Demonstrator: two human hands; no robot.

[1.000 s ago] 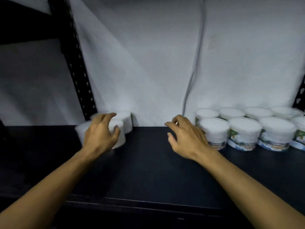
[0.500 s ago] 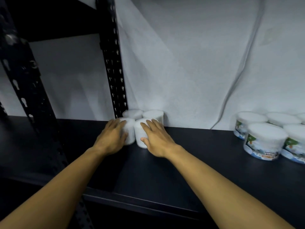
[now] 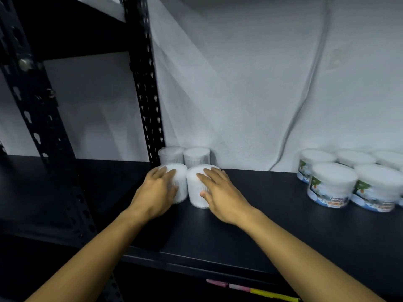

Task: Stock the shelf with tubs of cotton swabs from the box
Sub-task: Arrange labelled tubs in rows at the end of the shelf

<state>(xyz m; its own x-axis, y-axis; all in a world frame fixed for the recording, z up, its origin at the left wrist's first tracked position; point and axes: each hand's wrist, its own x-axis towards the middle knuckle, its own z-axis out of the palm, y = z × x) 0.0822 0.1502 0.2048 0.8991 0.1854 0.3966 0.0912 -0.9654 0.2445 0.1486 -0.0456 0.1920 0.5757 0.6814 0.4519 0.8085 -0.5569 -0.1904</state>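
Dim, soft-focus, wide-angle edge distortion

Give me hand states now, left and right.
Left hand: open, resting on the front left tub.
Right hand: open, resting on the front right tub.

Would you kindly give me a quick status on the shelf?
Left hand on front-left tub, right hand on front-right tub. Two tubs behind. Nothing in the way.
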